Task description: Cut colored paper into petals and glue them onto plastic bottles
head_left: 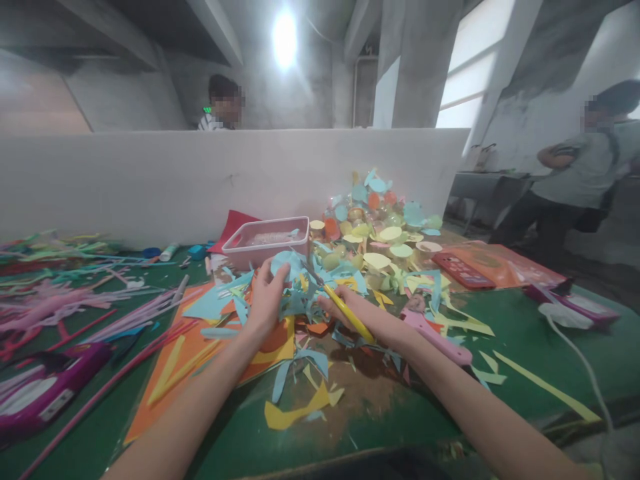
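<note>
"What is filling the room?"

"A green table [235, 433] is stretching across the near side, with paper scraps [285, 419] littering it. A white partition [150, 180] is standing beyond its far edge; a bright lamp [285, 40] is glowing above."

"Any containers?"

"A pink basket [265, 225] is sitting far, near the centre, holding something pale, too blurred to name."

"And the hands?"

"Just nearer, the left hand [269, 293] is pinching light-blue paper [285, 262], which is showing a rounded edge. The right hand's [345, 303] fingers are clamping yellow-handled scissors [346, 312], blades pointing far and left."
</note>
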{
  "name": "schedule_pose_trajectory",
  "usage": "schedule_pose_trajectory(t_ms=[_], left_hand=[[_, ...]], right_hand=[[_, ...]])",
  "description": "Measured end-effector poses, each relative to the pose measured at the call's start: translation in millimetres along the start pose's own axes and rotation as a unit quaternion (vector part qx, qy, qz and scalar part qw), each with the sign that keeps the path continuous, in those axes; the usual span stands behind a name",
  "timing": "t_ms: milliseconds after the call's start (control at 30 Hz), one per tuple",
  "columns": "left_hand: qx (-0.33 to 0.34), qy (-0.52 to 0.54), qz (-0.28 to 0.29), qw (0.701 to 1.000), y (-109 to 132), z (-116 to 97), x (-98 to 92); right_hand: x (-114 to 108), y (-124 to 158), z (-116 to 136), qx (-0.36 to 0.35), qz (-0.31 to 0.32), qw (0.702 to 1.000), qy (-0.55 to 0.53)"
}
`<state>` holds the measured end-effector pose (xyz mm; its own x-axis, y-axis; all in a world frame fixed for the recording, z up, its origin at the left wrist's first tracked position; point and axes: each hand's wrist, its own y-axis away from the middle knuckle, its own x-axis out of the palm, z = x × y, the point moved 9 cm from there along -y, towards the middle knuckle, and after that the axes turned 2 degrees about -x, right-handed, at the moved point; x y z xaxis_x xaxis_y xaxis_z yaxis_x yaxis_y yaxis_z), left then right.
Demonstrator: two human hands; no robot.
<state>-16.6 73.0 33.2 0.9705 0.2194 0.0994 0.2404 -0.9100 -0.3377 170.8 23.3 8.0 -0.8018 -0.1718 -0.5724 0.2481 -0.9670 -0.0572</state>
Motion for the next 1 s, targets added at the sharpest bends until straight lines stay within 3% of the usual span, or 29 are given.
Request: schedule_pose_trajectory(t_ms=[233,600,1000], left_hand=[[-0.028,-0.014,0.049,0.998,1,10,4.2],[-0.016,0.028,0.064,0.997,5,5,10.4],[-0.053,0.065,0.067,0.994,6,8,15.3]], right_hand=[[0,-3,-6,0.033,-0.003,0.999,-0.005],[0,-1,10,-0.024,-0.016,1.0,0.005],[3,0,2,0.027,-0.013,0.999,-0.021]])
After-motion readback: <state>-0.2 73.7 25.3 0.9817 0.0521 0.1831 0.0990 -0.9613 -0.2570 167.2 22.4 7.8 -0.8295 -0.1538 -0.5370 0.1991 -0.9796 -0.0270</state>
